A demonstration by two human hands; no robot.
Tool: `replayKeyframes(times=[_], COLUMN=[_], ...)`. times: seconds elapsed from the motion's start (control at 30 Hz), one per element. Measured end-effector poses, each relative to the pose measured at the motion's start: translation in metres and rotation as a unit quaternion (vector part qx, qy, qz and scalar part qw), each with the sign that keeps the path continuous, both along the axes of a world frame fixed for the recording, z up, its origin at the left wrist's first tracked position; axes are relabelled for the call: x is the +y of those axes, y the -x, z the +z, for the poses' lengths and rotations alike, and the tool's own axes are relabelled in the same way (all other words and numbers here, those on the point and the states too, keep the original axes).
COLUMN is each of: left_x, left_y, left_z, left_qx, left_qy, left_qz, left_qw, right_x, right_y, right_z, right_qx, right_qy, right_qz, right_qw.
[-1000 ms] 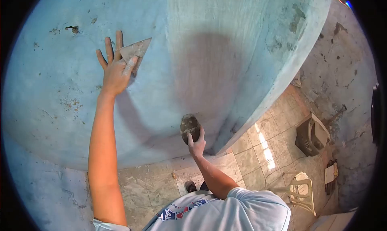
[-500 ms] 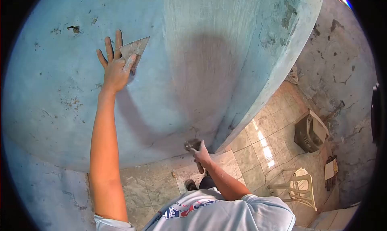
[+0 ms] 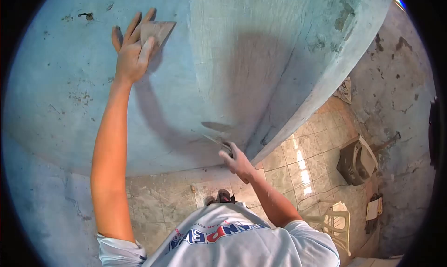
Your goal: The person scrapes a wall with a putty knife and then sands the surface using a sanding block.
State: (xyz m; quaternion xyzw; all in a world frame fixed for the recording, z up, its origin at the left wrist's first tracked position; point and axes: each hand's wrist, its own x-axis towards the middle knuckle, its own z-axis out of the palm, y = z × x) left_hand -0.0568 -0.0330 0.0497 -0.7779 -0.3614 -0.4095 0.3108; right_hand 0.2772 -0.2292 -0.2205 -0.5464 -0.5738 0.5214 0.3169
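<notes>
My left hand [image 3: 132, 60] is raised at the upper left, close to the blue wall [image 3: 60, 127]. Its thumb presses on a flat, grey, angular scraper [image 3: 159, 31], while the other fingers spread along the wall. Lower down, my right hand [image 3: 240, 163] grips a putty knife [image 3: 214, 139] near the wall's bottom edge. That blade appears almost edge-on and points up and left, its shadow falling on the wall just above. Most of the knife's handle is hidden by my fingers. A paler, streaked band [image 3: 223, 43] of wall lies right of my left hand.
The wall ends at a corner edge [image 3: 321, 94] on the right. Beyond it, a dark bulky box-like object [image 3: 356, 160] and a pale plastic chair [image 3: 337, 223] stand on the tiled floor [image 3: 279, 174]. A patchy grey wall [image 3: 400, 81] rises at the far right.
My left hand has moved up the wall with the scraper. My right hand has risen toward the wall, and the putty knife has turned so its blade points up and left.
</notes>
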Motion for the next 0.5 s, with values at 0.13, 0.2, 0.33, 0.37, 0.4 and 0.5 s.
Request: replayKeyframes(times=[0.13,0.2,0.33,0.37,0.4,0.5], left_x=[0.02,-0.003,0.047,0.045,0.044,0.051], left_y=[-0.015,-0.048,-0.04,-0.044,-0.047,-0.042], left_z=[0.037,0.05,0.025,0.019,0.015,0.003], left_qx=[0.017,-0.073,-0.015,-0.023,-0.031,-0.035], left_qy=[-0.07,0.029,-0.117,-0.125,-0.134,-0.158], left_qz=[-0.022,-0.031,0.006,0.007,0.008,0.037], left_qw=[0.997,0.996,0.993,0.992,0.99,0.986], right_x=[0.045,0.068,0.084,0.089,0.094,0.105], right_y=[-0.012,-0.013,-0.006,-0.006,-0.007,-0.015], right_z=[0.055,0.09,0.11,0.106,0.095,0.03], right_qx=[0.201,0.167,0.096,0.071,0.046,-0.065], right_qy=[0.051,0.055,-0.07,-0.09,-0.109,-0.172], right_qz=[0.057,0.071,0.06,0.054,0.048,0.05], right_qw=[0.977,0.982,0.991,0.992,0.992,0.982])
